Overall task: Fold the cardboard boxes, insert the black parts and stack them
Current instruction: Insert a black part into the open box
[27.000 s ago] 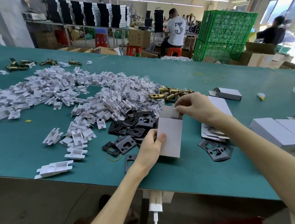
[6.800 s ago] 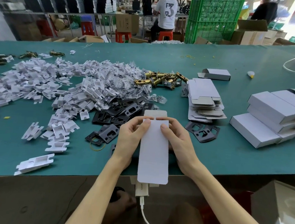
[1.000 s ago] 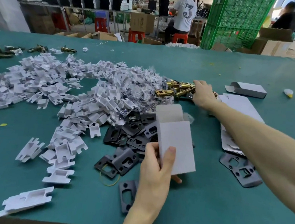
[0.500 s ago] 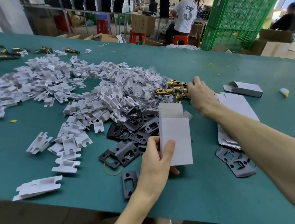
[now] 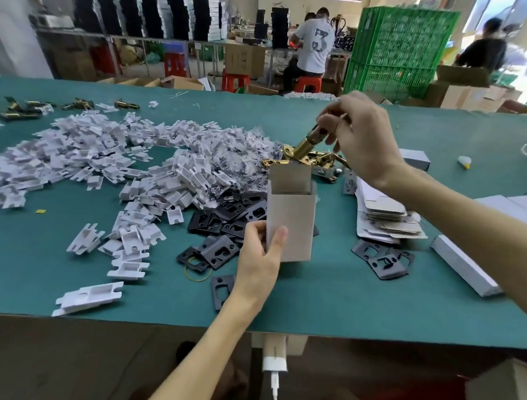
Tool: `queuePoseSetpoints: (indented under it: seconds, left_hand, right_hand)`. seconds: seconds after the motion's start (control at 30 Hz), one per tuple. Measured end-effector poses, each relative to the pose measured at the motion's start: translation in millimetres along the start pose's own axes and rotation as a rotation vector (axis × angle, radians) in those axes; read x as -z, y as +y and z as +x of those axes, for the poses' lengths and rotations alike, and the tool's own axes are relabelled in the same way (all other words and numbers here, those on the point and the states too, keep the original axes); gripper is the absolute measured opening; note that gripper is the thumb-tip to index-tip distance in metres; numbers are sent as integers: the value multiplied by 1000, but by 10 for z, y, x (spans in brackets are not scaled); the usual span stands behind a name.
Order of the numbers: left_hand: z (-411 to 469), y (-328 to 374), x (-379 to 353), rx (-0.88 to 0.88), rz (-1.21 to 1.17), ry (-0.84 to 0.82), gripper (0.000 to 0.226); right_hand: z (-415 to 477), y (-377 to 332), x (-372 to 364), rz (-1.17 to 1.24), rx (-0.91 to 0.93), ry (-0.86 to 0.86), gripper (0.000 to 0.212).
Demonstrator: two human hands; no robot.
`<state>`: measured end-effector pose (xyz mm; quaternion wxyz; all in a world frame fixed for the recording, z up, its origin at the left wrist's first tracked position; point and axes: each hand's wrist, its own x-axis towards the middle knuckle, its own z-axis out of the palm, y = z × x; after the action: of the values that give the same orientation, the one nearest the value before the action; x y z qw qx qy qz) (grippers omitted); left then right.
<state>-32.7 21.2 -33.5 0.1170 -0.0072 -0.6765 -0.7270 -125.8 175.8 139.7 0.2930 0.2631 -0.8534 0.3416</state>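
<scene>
My left hand [image 5: 260, 264] grips the lower part of a white folded cardboard box [image 5: 291, 216], held upright over the green table [image 5: 327, 299] with its top flap open. My right hand [image 5: 360, 138] is raised above the box and pinches a gold latch part [image 5: 307, 145] by its upper end. The latch hangs tilted, its lower end just over the box's open mouth. Black plates [image 5: 222, 222] lie in a loose heap left of the box, and two more black plates [image 5: 382, 259] lie to its right.
A wide spread of white plastic inserts [image 5: 107, 162] covers the table's left half. More gold latches [image 5: 319, 160] lie behind the box. Flat box blanks [image 5: 384, 212] are stacked at the right, with finished white boxes [image 5: 468, 269] beyond. People work in the background.
My right hand has lifted a gold latch out of the pile behind the box and brought it up over the box's open top. My left hand has tipped the box more upright.
</scene>
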Motion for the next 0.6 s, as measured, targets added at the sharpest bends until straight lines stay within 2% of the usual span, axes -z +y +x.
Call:
queuePoseSetpoints:
  seconds: [0.1, 0.2, 0.3, 0.5, 0.6]
  left_hand:
    - [1, 7, 4, 6, 18, -42, 14]
    - [18, 14, -1, 16, 49, -65, 14]
    - [22, 12, 4, 34, 48, -65, 16]
    - [14, -2, 8, 40, 38, -84, 22]
    - [12, 5, 4, 30, 30, -98, 27]
  right_hand:
    - [-51, -189, 135, -5, 95, 18, 12]
    - [-97, -259, 151, -98, 140, -107, 14]
    - [-167, -257, 118, -142, 128, -214, 15]
    - [-219, -284, 138, -132, 146, -225, 15]
    - [-239, -308, 105, -117, 124, -289, 14]
